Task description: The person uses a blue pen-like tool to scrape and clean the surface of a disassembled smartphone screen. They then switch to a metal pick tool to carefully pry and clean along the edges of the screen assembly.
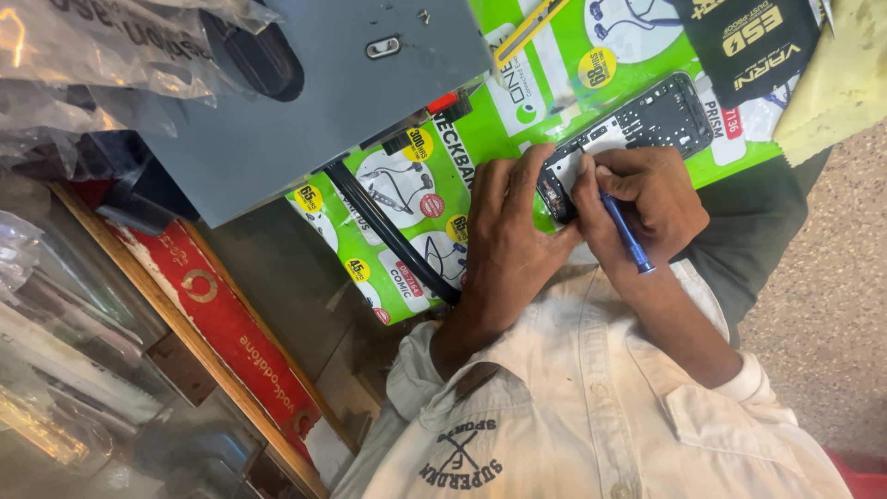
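Left hand (504, 236) pinching opened phone (637, 129) edge, right hand (647, 199) gripping blue tool (628, 238).

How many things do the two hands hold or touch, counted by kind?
Opened black phone with bare circuit board, under the left hand: 1
Blue-handled thin tool, in the right hand: 1
Total: 2

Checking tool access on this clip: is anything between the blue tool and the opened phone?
Nothing visible. The right hand holds the blue tool with its tip end at the opened phone, while the left hand steadies the phone's near end.
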